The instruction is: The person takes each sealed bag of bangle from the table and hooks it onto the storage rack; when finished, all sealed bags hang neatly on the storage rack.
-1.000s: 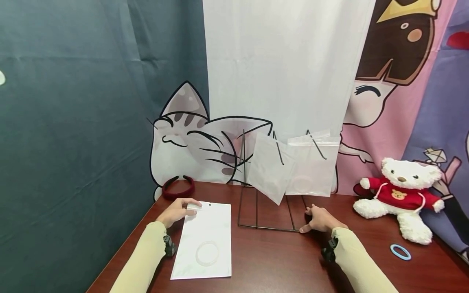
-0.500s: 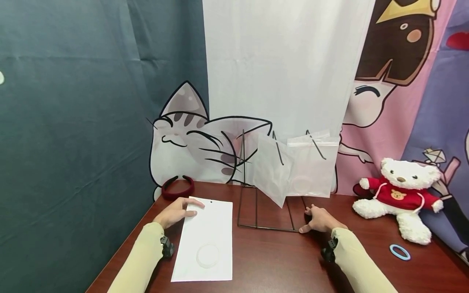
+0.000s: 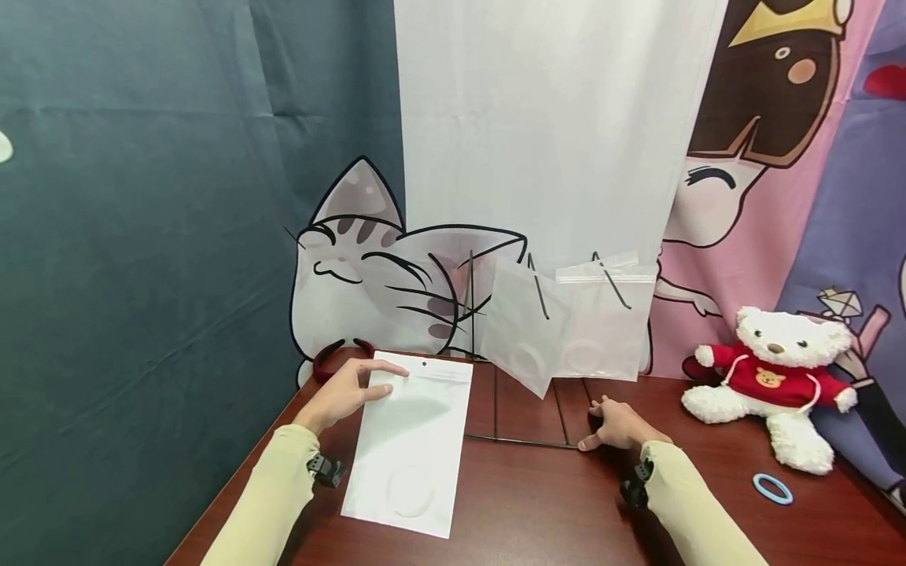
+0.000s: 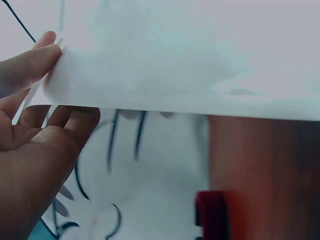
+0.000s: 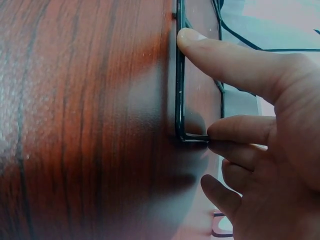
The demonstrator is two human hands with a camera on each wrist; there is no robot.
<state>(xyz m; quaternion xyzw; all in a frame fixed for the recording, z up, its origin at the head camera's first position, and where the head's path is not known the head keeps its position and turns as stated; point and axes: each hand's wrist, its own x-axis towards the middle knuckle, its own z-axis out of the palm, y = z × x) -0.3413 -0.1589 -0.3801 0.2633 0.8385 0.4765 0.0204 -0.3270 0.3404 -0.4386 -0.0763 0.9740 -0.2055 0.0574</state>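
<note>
My left hand (image 3: 342, 395) pinches a white zip-top bag (image 3: 410, 440) by its upper left edge, the thumb on the near face. The bag is tilted up off the table, and a pale ring shape (image 3: 410, 491) shows through its lower part. In the left wrist view the bag (image 4: 150, 65) spans the top. My right hand (image 3: 624, 427) holds the front right corner of a black wire rack (image 3: 524, 442). The right wrist view has the thumb on the front bar (image 5: 180, 90) and the index fingertip at the side bar.
Two clear bags (image 3: 527, 322) hang from the rack's hooks, the right bag (image 3: 605, 322) overlapping the other. A dark red headband (image 3: 327, 363) lies behind my left hand. To the right are a white teddy bear (image 3: 771, 377) and a blue ring (image 3: 773, 489) on the brown table (image 3: 538, 511).
My left hand has moved forward and to the right, lifting the white bag's top edge, which now overlaps the headband and the rack's left side. My right hand has stayed at the rack corner.
</note>
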